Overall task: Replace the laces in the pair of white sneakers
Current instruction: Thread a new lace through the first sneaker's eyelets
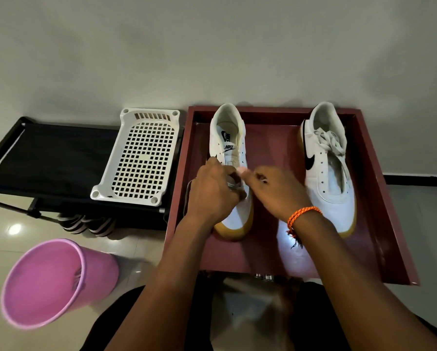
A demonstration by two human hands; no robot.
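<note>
Roughly midway, maybe a bit less, going by the shoes. Both sitting in the dark red tray (379, 188), toes pointing back toward the camera. Left sneaker (231, 148) at the tray's left side: upper eyelets bare, tongue with the logo fully exposed, so old lace out. Looks like a new darker lace (188, 191) getting fed in at the lowest eyelets near the toe, with a loop of it trailing off the shoe's left side onto the tray floor. Hard to say how many eyelets already threaded, since both hands cover that part.

Right sneaker (326, 158) at the tray's right side: still wearing a pale lace (330, 143), bunched loosely near the top eyelets, lower eyelets looking empty. So either half unlaced or just loosened, can't tell which. Either way, plenty left there: finish pulling, then rethread.

Hands now. Left hand (213, 191) curled over the left sneaker's toe area, fingers bent in around the dark lace, gripping it against the shoe. Right hand (275, 191) just right of it, between the two shoes, thumb and forefinger pinched on something small and whitish, likely the lace tip, though blurry. Orange braided band (303, 215) on that wrist. Both forearms reaching in from the tray's near edge.

Left of the tray: white perforated basket (138, 158) on a black rack (47, 158), pink bucket (52, 282) on the floor nearer the camera.
</note>
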